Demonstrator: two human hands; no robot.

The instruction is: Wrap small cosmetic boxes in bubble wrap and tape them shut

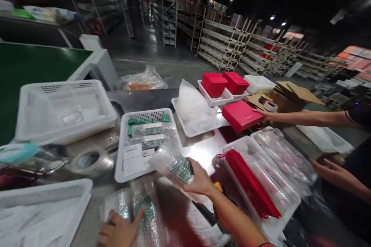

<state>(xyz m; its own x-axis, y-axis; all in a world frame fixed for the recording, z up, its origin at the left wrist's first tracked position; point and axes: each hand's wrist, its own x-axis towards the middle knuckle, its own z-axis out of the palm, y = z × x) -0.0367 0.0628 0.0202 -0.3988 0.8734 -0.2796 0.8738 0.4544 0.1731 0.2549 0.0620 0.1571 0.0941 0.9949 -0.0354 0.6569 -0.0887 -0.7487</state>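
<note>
Two hands work at the table (199, 150). Right hand (199, 180) is closed around a bubble-wrapped roll (172, 164), long axis slanting up-left over the white basket (127, 170). Left hand (120, 231) presses flat, fingers spread, on bubble wrap (145, 212) below the basket.

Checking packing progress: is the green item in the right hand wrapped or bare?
Wrapped: the green item in the right hand sits inside a roll of clear bubble wrap, green showing through.

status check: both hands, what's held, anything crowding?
Right hand gripping bubble-wrapped green item. Left hand flat on bubble wrap. White basket just beyond; co-worker's hand on red box.
</note>
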